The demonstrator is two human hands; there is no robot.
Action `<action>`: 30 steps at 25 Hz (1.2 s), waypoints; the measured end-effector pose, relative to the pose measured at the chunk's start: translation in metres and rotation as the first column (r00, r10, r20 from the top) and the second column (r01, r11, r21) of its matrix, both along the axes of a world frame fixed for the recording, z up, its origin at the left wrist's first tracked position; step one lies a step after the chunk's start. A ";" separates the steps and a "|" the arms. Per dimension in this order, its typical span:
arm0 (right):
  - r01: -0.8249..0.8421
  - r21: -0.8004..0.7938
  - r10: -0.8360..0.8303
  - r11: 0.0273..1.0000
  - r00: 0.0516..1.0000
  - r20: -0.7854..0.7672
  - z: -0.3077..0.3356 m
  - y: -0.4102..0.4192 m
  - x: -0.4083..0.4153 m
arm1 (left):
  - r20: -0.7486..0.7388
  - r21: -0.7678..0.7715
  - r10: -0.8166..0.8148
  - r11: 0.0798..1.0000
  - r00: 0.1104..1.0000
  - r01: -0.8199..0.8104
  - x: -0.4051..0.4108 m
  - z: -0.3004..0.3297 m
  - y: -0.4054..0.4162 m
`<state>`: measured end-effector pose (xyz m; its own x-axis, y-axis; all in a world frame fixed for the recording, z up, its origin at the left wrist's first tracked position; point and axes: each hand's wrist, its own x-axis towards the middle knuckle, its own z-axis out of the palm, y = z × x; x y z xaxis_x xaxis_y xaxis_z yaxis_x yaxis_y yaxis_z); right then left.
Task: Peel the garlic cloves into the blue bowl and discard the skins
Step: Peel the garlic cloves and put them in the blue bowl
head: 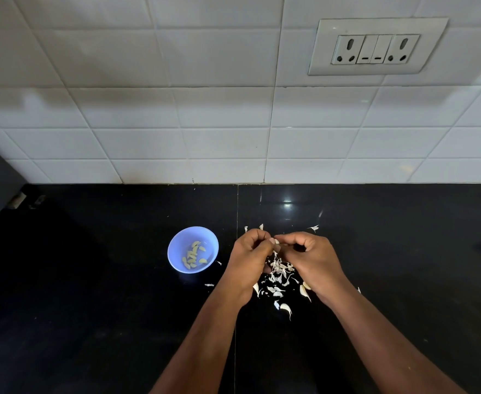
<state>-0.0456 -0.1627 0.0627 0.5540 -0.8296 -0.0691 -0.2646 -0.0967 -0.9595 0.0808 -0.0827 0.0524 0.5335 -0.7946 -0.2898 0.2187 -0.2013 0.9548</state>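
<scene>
Both hands pinching one garlic clove above the skin pile, blue bowl off to the left.

Left hand (250,251) & right hand (307,251) meet fingertip to fingertip over the black counter (105,308), fingers curled, each nipping the garlic clove (275,242) betw. them; only a pale sliver shows, so can't tell which way its long axis runs. Below the hands: papery white skins (279,275), thin, curled, scattered flakes. W/ them a few unpeeled cloves (304,291), teardrop-shaped, tapered tips pointing roughly toward the person. Blue bowl (176,248), round, smooth plastic look, sits left of the left hand, apart from it; holds peeled cloves (194,255), yellowish, glossy, lying at mixed angles. Counter is polished, reflective, w/ a seam running front to back.
</scene>
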 end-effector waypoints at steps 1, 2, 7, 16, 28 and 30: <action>-0.010 -0.031 0.009 0.999 0.999 -0.036 -0.001 -0.001 0.001 | 0.010 0.015 0.005 1.000 1.000 -0.005 -0.001 0.001 -0.002; -0.015 -0.030 0.014 0.999 0.999 -0.039 -0.001 -0.001 0.001 | 0.016 0.031 0.017 0.999 1.000 -0.018 -0.002 0.002 -0.003; 0.079 0.189 -0.101 0.979 0.989 0.106 -0.014 -0.010 0.007 | -0.075 0.046 0.093 0.995 0.993 -0.090 -0.009 0.004 -0.001; -0.138 -0.241 0.035 0.961 0.920 -0.391 -0.022 -0.078 0.029 | -0.084 0.190 0.201 0.965 0.976 -0.182 -0.007 -0.021 0.012; -0.112 -0.044 0.096 0.993 0.958 -0.270 -0.036 -0.064 0.033 | -0.147 0.182 0.230 0.962 0.962 -0.202 0.001 -0.023 -0.002; -0.028 0.136 0.035 0.990 0.998 -0.044 -0.029 -0.045 0.023 | -0.213 0.144 0.248 0.965 0.945 -0.221 0.002 -0.019 -0.006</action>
